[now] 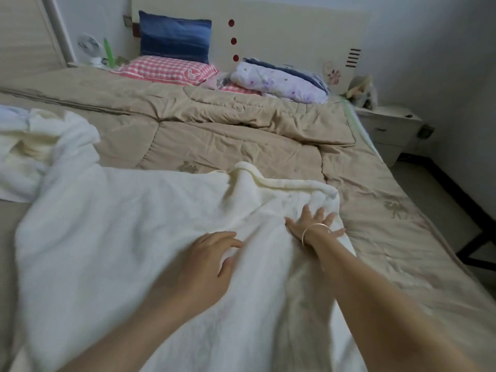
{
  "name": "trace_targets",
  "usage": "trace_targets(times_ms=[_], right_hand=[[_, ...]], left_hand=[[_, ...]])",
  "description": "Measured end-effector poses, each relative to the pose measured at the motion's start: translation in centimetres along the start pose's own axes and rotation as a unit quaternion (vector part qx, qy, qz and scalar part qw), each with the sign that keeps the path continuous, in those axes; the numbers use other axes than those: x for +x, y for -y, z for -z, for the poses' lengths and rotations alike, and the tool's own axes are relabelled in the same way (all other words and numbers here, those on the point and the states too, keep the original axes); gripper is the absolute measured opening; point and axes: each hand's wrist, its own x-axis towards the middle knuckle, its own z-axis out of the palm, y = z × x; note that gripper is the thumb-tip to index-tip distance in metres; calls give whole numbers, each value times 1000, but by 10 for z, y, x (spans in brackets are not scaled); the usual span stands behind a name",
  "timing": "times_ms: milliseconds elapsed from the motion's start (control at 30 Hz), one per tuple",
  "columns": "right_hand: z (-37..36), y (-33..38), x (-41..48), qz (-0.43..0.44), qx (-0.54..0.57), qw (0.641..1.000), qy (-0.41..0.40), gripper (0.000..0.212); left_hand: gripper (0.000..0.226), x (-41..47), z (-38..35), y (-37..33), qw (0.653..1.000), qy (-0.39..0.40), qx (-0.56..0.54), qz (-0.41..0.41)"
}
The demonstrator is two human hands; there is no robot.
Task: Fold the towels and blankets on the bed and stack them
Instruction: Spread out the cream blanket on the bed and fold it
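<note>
Head view, one frame. I see the white blanket [120, 237] spread across the near half of the bed, on top of a tan quilt [214, 124]. Its far right corner is rumpled into a raised fold.

Hands: my right hand [314, 224] lies flat on the blanket just below that fold, with the fingers spread wide and pressing the cloth. A thin gold bangle [315, 230] circles the wrist. My left hand [212, 261] is over the middle of the blanket, near the right hand and closer to me. Its fingers are loosely bent and grip nothing; it is blurred, so I cannot tell whether it touches the cloth. The blanket runs under both forearms and off the lower edge of the frame.

At the left edge is a bunched heap of white cloth [40, 146]; I cannot tell whether it belongs to the same blanket.

Markings: the pink checked pillow [166, 68] bears a round badge with a rabbit figure [190, 74], and any lettering there is too small to read. A blue pillow [174, 36] leans on the cream headboard [281, 28], which carries three red dots [233, 41]. Folded floral bedding [279, 81] lies to the right of the pillows, and a white nightstand [389, 127] stands beside the bed.
</note>
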Motion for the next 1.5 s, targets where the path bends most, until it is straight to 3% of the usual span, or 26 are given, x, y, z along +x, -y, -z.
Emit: trace_targets(times_ms=[100, 233, 333, 433, 567, 667, 733, 767, 833, 900, 933, 1000, 1167, 1233, 1367, 1433, 1500], right_hand=[[6, -17, -17, 86, 25, 996, -30, 75], [6, -50, -69, 222, -48, 974, -22, 61], [0, -73, -126, 279, -77, 957, -12, 58], [4, -98, -188, 327, 13, 945, -14, 39], [9, -136, -262, 287, 160, 940, -97, 31], [-4, -159, -287, 133, 227, 950, -171, 20], [-18, -167, -298, 41, 310, 942, -122, 23], [-22, -167, -303, 11, 401, 914, -66, 24], [-27, -164, -314, -37, 599, 799, 40, 21], [-28, -162, -323, -64, 707, 693, 128, 28], [-26, -162, -326, -62, 729, 661, 166, 34], [-24, -163, -334, -24, 735, 645, 208, 36], [-12, -169, -359, 57, 758, 609, 227, 38], [-6, -169, -366, 39, 734, 654, 181, 33], [1, -183, -375, -24, 562, 827, 21, 36], [5, -194, -388, -7, 499, 866, -7, 27], [4, -211, -401, 5, 466, 885, -4, 32]], left_hand=[[26, -27, 13, -19, 999, -5, -51, 11], [18, -63, 32, -54, 963, 64, -246, 91], [20, -90, 34, -73, 955, 112, -256, 98], [21, -114, 26, -83, 958, 133, -233, 100], [17, -145, 28, -89, 968, 112, -210, 76], [6, -168, 39, -77, 981, 55, -179, 42], [24, -187, 51, -63, 990, 3, -138, 3], [37, -196, 56, -56, 992, -11, -122, -13], [56, -215, 69, -45, 995, -26, -83, -45], [61, -228, 75, -34, 996, -33, -16, -84], [59, -232, 76, -28, 994, -34, 17, -106], [47, -239, 75, -16, 990, -33, 61, -124], [21, -246, 87, 2, 986, -65, 123, -97], [24, -247, 94, -1, 981, -76, 142, -109], [21, -254, 109, -25, 967, -24, 185, -175], [24, -261, 116, -36, 956, 25, 220, -193], [29, -270, 121, -49, 951, 82, 243, -176]])
